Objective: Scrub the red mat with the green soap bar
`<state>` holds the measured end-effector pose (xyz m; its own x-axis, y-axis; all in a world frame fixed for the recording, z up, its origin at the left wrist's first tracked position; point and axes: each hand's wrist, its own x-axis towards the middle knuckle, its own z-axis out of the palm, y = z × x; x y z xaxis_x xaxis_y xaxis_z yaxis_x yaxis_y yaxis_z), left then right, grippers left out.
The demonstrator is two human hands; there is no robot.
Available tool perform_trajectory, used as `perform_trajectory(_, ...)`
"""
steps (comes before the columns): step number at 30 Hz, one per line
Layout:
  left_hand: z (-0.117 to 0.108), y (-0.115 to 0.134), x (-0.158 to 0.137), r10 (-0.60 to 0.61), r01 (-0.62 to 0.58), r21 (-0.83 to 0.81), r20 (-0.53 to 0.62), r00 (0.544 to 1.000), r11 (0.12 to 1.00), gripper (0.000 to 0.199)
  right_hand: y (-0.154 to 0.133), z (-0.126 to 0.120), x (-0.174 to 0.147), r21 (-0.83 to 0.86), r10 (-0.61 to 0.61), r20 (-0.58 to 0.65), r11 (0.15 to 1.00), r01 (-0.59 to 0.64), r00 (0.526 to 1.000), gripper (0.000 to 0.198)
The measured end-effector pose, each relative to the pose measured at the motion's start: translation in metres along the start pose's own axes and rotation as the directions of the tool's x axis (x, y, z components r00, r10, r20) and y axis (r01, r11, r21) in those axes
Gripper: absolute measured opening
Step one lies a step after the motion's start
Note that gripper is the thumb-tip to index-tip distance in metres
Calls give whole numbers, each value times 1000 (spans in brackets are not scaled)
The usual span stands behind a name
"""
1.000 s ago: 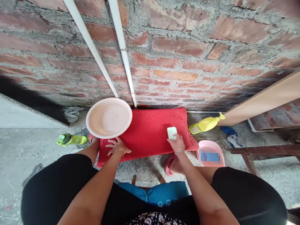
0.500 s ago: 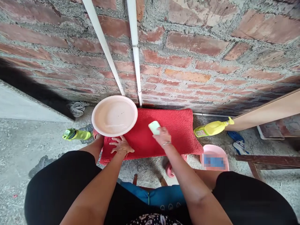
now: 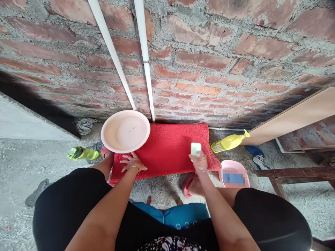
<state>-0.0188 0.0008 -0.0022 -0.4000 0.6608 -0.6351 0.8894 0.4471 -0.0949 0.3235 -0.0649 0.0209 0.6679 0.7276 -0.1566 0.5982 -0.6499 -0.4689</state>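
Observation:
A thick red cloth (image 3: 167,146) with a fuzzy surface is spread out flat before me. My left hand (image 3: 132,162) presses on its front left part, palm down and fingers spread. Toward the cloth's right end, my right hand (image 3: 199,161) grips a pale green, rounded bar of soap (image 3: 196,149), which is on or just above the cloth. A pale pink basin (image 3: 125,130) rests over the cloth's back left corner; it seems to hold shallow, clear water with a few dark specks.
A yellow pump bottle (image 3: 229,142) lies tilted right of the cloth, above a small pink bucket (image 3: 235,165). On the left are a green drink bottle (image 3: 83,153) and a grey rag (image 3: 85,125). White pipes (image 3: 143,52) run down the brick wall; a wooden bench (image 3: 295,172) stands right.
My right hand has moved rightward and slightly nearer to me with the bar of soap, from the cloth's middle to its right end. My left hand stays spread on the cloth. The view has shifted slightly.

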Motion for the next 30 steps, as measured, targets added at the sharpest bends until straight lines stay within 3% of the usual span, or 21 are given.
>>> perform_trajectory(2, 0, 1, 0, -7, 7, 3, -7, 1000, 1000, 147, -41, 26, -27, -84, -205, 159, 972, 220, 966, 43)
perform_trajectory(3, 0, 2, -1, -14, 14, 6, -9, 1000, 1000, 146, -60, 38, -41, -115, -304, 253, 933, 341, 918, 42)
perform_trajectory(5, 0, 4, -1, -32, 33, 17, -13, 999, 999, 145, -95, 56, -66, -124, -500, 434, 791, 599, 750, 39)
perform_trajectory(7, -1, 5, -2, -45, 45, 27, -14, 999, 999, 145, -121, 70, -86, -92, -604, 558, 636, 766, 568, 36)
perform_trajectory(8, -1, 6, -2, -45, 45, 30, -14, 999, 999, 145, -130, 74, -92, -80, -622, 597, 583, 809, 507, 36)
perform_trajectory(10, 0, 6, -1, -39, 39, 32, -10, 999, 999, 145, -142, 80, -98, -80, -612, 641, 547, 834, 463, 36)
perform_trajectory(12, 1, 6, 0, -39, 39, 33, -1, 999, 999, 145, -144, 80, -95, -104, -583, 653, 563, 820, 483, 37)
perform_trajectory(15, 3, 7, 2, -57, 56, 41, 3, 998, 998, 150, -134, 73, -80, -145, -535, 639, 622, 770, 553, 39)
perform_trajectory(20, 1, 8, 1, -42, 42, 35, 15, 999, 999, 151, -100, 49, -42, -220, -350, 545, 816, 534, 761, 45)
perform_trajectory(23, -4, 8, -3, -46, 45, 30, 24, 999, 999, 153, -75, 30, -16, -248, -231, 455, 895, 372, 860, 44)
perform_trajectory(26, -12, 9, -9, -43, 43, 19, 25, 999, 999, 152, -49, 8, 7, -260, -126, 363, 938, 230, 923, 43)
perform_trajectory(30, -18, 10, -13, -23, 23, -15, 34, 999, 1000, 149, -17, -17, 28, -253, 20, 268, 966, 51, 963, 45)
